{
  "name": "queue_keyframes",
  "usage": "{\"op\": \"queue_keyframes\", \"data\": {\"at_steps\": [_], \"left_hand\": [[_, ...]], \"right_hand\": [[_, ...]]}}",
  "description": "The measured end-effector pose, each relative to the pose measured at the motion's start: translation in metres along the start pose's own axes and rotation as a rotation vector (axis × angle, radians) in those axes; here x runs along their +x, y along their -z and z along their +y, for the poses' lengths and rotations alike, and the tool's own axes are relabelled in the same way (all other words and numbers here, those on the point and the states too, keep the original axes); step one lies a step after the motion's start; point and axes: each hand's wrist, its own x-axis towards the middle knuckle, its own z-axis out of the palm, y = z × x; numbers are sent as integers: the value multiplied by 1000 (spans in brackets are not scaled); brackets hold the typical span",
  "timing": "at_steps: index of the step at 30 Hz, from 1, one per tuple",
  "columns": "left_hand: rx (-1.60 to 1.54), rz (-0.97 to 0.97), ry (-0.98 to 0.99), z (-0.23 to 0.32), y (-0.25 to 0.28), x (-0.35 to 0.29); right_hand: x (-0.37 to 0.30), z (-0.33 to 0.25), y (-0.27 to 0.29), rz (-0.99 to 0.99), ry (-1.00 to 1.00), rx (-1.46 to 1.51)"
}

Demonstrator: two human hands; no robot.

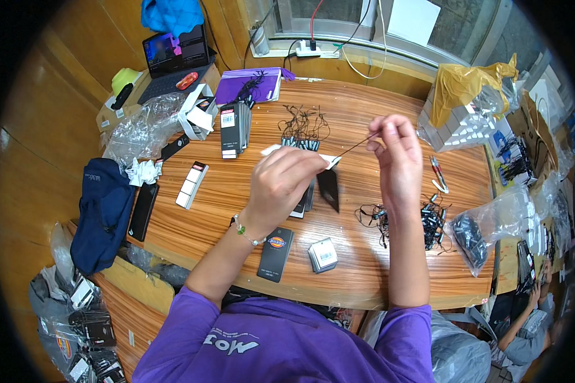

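My left hand (278,179) is closed, pinching a small white tag (329,160) between fingertips and thumb. Below it hangs a black hang tag (328,190), slightly blurred. A thin dark string (356,146) runs taut from the tags up to my right hand (396,150), whose thumb and forefinger are shut on its end. Partly hidden under my left hand lie more dark tags (302,205). Closer to me are a black tag with an oval logo (276,254) and a small stack of white tags (324,253).
Black strings are heaped at right (433,223), near red-handled pliers (437,173). More strings (305,124) lie in the middle, beside a row of stacked black tags (235,131). A purple notebook (248,86), laptop (176,51) and wrapped boxes (453,121) stand behind. Another person's arm shows lower right.
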Motion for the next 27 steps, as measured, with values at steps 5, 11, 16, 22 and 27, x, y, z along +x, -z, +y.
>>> {"op": "queue_keyframes", "data": {"at_steps": [5,11,16,22,27], "left_hand": [[-161,-35,71,-6,-3,-8],[-309,-153,224,-1,-8,-2],[-379,-264,368,9,-8,0],[-586,-137,587,2,-15,-8],[-509,-21,540,-8,-14,-11]], "right_hand": [[5,-3,8,-169,-28,420],[-1,8,1,-316,-251,744],[-5,13,-8,-274,-274,706],[-2,15,-3,-276,-248,733],[4,8,5,-244,-180,637]]}}
